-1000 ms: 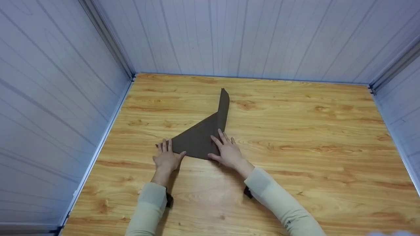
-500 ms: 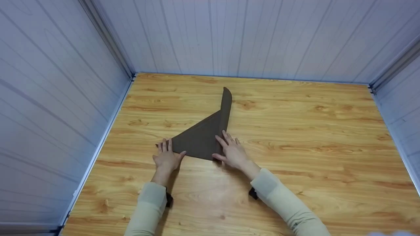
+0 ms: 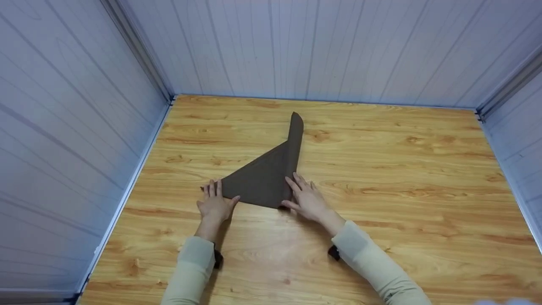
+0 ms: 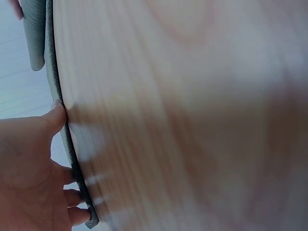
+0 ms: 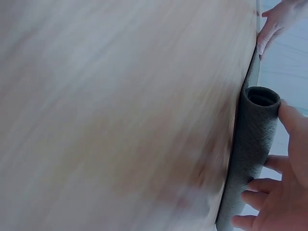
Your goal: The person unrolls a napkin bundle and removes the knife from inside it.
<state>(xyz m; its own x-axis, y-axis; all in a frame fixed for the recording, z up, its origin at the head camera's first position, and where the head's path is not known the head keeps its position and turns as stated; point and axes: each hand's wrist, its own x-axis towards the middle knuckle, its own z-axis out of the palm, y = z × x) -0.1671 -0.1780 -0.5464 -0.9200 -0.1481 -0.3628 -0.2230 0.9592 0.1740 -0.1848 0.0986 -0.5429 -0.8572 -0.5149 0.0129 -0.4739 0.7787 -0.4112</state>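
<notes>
At the far left, a white wall panel with thin grey grain lines [image 3: 76,127] borders a yellow-brown wood-grain worktop [image 3: 402,169]. Next comes a pale beige sleeve [image 3: 188,271] with a black device [image 3: 218,258] on the inner side of the wrist. The person's left hand [image 3: 214,207] extends from it, its grip wide: the fingers are spread on the left corner of a dark grey-brown, soft-looking sheet [image 3: 254,182], and a small tip of that corner juts out past them. The sheet lies on the worktop near its middle, its flat part roughly triangular between the two hands. Along its right side runs a thick rolled edge [image 3: 295,148], reaching beyond the flat part to a rounded far tip; the right wrist view shows its near end as a hollow tube. The right hand [image 3: 312,203] touches the roll near that end, its grip fairly wide, fingers apart and unclenched, with the thumb at the tube's rim. A second pale beige sleeve [image 3: 381,267] follows, then another white wall panel [image 3: 525,135].
</notes>
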